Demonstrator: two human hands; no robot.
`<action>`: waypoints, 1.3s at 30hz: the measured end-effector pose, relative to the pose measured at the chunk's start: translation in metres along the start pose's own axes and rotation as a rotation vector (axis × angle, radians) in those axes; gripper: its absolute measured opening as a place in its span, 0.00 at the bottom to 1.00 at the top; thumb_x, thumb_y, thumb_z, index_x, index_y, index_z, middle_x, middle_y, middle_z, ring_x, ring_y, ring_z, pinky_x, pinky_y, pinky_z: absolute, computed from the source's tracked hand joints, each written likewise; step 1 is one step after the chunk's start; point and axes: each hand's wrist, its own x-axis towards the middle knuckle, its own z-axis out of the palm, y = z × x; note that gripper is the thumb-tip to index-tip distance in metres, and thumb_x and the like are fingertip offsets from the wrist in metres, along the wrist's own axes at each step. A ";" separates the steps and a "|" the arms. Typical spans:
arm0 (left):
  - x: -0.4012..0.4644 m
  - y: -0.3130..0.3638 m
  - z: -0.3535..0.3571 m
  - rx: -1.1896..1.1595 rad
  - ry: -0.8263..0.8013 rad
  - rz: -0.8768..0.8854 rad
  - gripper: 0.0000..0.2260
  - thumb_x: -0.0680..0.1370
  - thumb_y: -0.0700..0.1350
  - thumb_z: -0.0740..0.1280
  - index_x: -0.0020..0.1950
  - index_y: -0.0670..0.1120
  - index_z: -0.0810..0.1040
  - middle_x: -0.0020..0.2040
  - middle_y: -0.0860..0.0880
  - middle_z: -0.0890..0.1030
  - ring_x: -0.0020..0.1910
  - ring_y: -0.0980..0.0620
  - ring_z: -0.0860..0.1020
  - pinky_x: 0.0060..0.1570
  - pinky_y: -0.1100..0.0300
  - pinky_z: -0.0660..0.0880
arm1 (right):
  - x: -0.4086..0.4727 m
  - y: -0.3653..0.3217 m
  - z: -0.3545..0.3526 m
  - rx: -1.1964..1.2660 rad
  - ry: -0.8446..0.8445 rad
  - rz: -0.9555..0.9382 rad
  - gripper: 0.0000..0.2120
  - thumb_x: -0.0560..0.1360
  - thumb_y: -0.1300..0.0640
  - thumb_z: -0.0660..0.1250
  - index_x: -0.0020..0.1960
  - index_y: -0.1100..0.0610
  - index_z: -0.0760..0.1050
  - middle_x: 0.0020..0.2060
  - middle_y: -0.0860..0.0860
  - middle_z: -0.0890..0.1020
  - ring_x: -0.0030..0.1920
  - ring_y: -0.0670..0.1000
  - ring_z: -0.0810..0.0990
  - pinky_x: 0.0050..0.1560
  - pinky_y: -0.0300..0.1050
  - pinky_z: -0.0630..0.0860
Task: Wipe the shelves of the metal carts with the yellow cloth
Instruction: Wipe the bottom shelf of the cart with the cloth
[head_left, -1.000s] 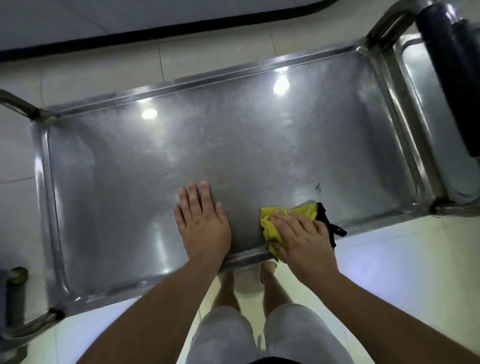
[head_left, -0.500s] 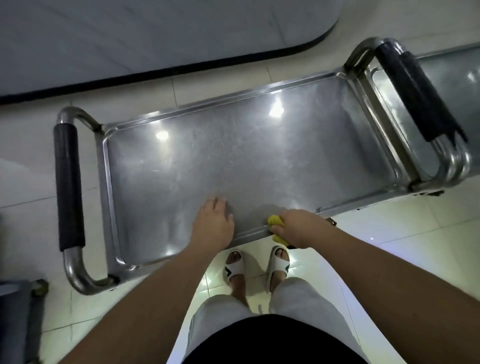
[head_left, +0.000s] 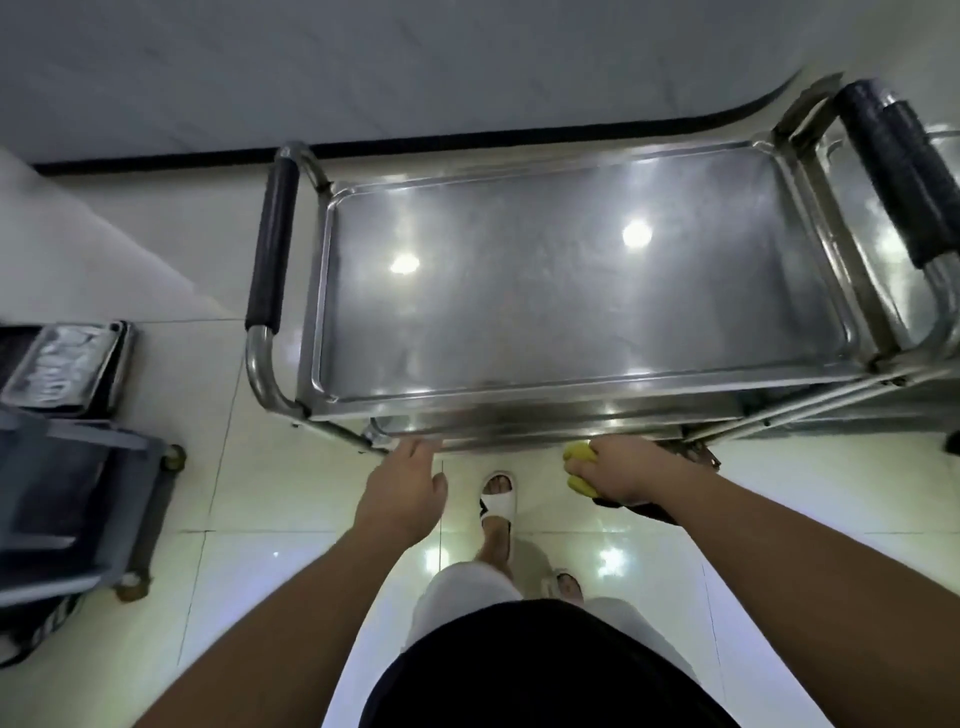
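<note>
Glossy pale tile floor (head_left: 291, 561) reflecting ceiling lights below the hands, grey wall (head_left: 415, 62) with black baseboard (head_left: 467, 141) running beyond them, dark wheeled cart (head_left: 67, 509) sitting far left.

The metal cart's top shelf (head_left: 571, 291) is bare steel, smooth and glossy, mirroring ceiling lights with a faint dull haze. Its tubular frame (head_left: 262, 374) is polished metal; the handle grip (head_left: 272, 239) looks like matt black foam or rubber. The yellow cloth (head_left: 581, 453) appears soft and matt. The floor tiles (head_left: 291, 587) are glossy, reflective ceramic.
</note>
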 end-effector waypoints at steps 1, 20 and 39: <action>-0.016 -0.003 0.009 -0.002 -0.007 -0.037 0.22 0.82 0.48 0.63 0.77 0.49 0.69 0.74 0.47 0.71 0.68 0.44 0.74 0.65 0.49 0.73 | -0.003 0.002 0.013 0.022 0.010 -0.006 0.27 0.84 0.37 0.57 0.67 0.58 0.75 0.64 0.58 0.80 0.61 0.57 0.77 0.58 0.49 0.71; -0.092 -0.121 0.092 -0.230 -0.164 -0.234 0.21 0.82 0.48 0.63 0.76 0.51 0.69 0.73 0.49 0.71 0.66 0.48 0.75 0.66 0.50 0.74 | 0.017 -0.027 0.178 0.241 -0.024 0.175 0.21 0.83 0.39 0.58 0.51 0.57 0.75 0.43 0.52 0.78 0.46 0.53 0.76 0.45 0.47 0.70; 0.123 -0.241 0.192 -0.521 0.287 -0.367 0.27 0.81 0.49 0.70 0.78 0.47 0.66 0.72 0.48 0.74 0.67 0.50 0.76 0.59 0.58 0.69 | 0.281 -0.108 0.203 0.185 0.324 -0.053 0.22 0.80 0.39 0.55 0.47 0.55 0.76 0.44 0.55 0.83 0.44 0.57 0.81 0.46 0.51 0.77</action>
